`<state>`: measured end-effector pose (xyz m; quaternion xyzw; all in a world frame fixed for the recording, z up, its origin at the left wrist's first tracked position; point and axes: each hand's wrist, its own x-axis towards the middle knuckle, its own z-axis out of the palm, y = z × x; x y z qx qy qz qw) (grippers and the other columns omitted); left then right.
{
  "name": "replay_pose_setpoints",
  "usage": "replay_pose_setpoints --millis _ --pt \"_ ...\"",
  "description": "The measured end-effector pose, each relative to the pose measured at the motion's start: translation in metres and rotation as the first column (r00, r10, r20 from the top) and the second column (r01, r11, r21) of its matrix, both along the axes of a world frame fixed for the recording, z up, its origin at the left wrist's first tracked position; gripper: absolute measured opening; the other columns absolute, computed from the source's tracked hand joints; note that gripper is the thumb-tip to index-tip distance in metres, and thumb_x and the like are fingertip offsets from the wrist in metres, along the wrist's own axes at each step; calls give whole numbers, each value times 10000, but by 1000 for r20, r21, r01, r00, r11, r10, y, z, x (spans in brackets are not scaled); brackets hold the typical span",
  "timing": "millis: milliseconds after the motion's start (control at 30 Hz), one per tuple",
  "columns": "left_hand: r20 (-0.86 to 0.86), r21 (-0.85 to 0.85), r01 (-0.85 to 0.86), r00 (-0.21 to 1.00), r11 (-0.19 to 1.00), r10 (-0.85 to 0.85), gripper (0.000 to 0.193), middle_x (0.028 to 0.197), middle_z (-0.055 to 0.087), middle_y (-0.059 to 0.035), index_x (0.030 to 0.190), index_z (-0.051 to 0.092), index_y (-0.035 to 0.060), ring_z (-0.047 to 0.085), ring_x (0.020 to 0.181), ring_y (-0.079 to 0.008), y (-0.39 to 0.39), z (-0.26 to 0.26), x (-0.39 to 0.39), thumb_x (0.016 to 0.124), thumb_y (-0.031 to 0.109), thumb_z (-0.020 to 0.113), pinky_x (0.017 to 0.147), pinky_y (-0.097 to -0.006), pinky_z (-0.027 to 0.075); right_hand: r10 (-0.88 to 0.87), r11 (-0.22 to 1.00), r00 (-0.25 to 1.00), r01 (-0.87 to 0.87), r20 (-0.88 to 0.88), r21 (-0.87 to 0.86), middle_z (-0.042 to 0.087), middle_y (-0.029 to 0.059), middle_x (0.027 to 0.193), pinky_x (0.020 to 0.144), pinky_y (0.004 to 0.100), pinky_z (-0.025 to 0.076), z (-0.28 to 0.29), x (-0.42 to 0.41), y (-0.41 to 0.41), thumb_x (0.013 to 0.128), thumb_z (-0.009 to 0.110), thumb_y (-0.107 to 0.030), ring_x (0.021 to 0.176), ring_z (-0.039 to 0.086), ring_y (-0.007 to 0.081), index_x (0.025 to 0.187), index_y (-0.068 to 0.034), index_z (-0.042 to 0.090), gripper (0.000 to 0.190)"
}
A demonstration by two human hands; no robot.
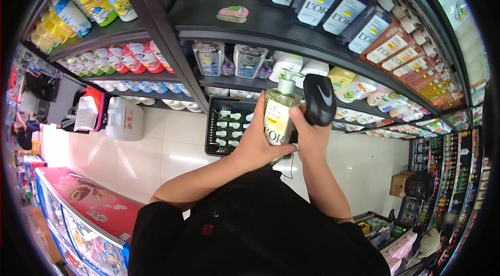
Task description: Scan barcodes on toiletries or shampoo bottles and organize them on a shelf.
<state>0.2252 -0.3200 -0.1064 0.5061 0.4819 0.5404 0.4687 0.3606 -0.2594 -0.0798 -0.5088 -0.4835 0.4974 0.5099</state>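
My left hand (252, 141) grips a clear pump bottle (278, 116) of pale green liquid from its left side, low on the body. The bottle stands nearly upright before my chest, its white label facing me. My right hand (313, 137) is wrapped around a black handheld scanner (320, 100), and its thumb lies against the bottle's right side. Beneath my hands, a black plastic basket (209, 125) on the floor contains several pump bottles (228, 127) with white tops. My hands and the bottle hide the basket's right part.
Pump bottles (318, 2) line the upper black shelf (199, 6), with a pink-and-green tag (233, 14) at its front. Lower shelves carry more bottles. A white jerrycan (124, 119) stands left on the tiled floor (175, 139). A pink-topped freezer (93, 201) is behind on the left.
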Motion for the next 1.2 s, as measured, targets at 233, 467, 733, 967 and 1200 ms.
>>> replay_pose_setpoints --millis 233,467,733,967,1200 --pt "919 298 441 107 846 -379 963 1407 531 -274 1522 369 -37 618 1200 -397 -2 -7 -68 817 528 702 850 -498 603 626 773 772 -633 -112 -39 662 152 853 579 285 500 37 42 -23 929 726 -285 656 614 162 1225 -26 525 442" --pt "885 327 360 208 874 -417 1009 1491 480 -278 1540 355 -34 544 1329 -434 -1 7 -92 836 630 641 1140 -615 395 804 576 523 -804 282 -149 744 158 1008 859 340 547 63 30 -53 700 840 -190 929 740 255 1216 21 658 587" --pt "893 202 415 294 887 -341 978 1487 478 -269 1563 332 5 615 1236 -438 1 10 -91 852 616 611 1133 -659 373 842 507 435 -842 320 -187 721 219 924 793 380 568 48 41 -33 666 803 -189 882 727 402 1182 31 655 580" --pt "691 83 185 697 979 -190 946 1426 518 -228 1521 366 -17 648 1119 -334 41 88 -120 775 434 731 913 -494 590 767 636 611 -764 194 -109 762 107 1057 870 325 554 26 57 -40 782 854 -144 957 703 152 1181 29 690 465" --pt "259 195 -362 915 911 309 700 1239 620 -167 1442 383 22 672 1088 -263 147 145 -145 821 -15 705 884 -411 592 684 729 697 -657 213 -192 753 76 1034 844 299 542 9 72 -38 789 888 -110 914 668 120 1155 19 682 439"
